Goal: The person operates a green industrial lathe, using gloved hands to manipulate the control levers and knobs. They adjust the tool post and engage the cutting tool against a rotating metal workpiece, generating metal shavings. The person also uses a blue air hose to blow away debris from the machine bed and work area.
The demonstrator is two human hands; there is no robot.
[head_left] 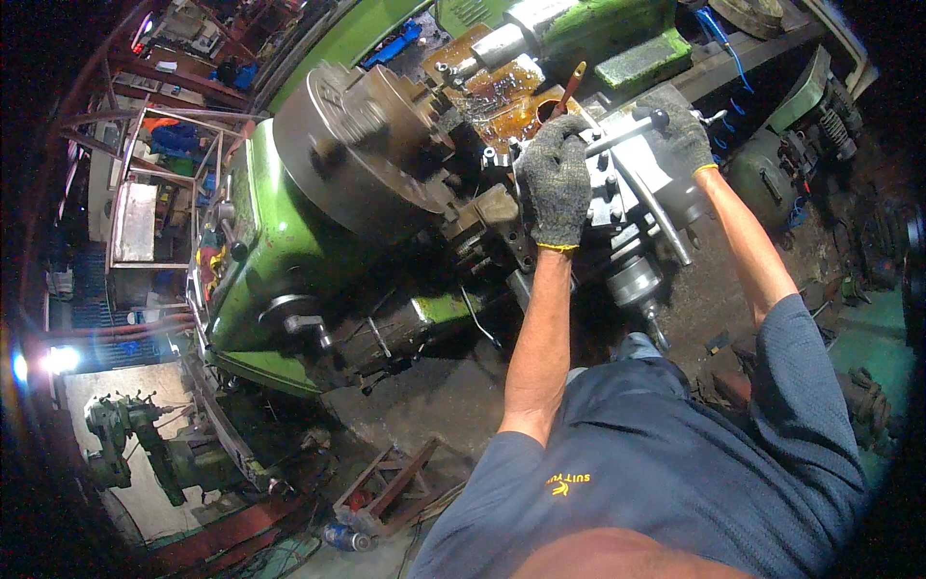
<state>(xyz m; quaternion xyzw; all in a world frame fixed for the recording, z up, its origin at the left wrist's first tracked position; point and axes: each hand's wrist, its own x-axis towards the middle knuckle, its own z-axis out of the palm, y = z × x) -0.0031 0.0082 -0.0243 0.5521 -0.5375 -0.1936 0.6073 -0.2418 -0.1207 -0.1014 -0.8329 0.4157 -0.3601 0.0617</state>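
In the upper centre of the frame, the gloved left hand (558, 183) was at the tool post (602, 183), its fingers curled; I could not tell what they gripped. The gloved right hand (683, 137), farther right, was just beside the ball-knobbed lever (622, 136), which slanted between both hands; its fingers' hold was unclear too. A red-handled brush (575, 85) leaned above the left hand. The blurred lathe chuck (333, 154) and green headstock (265, 299) were left of centre.
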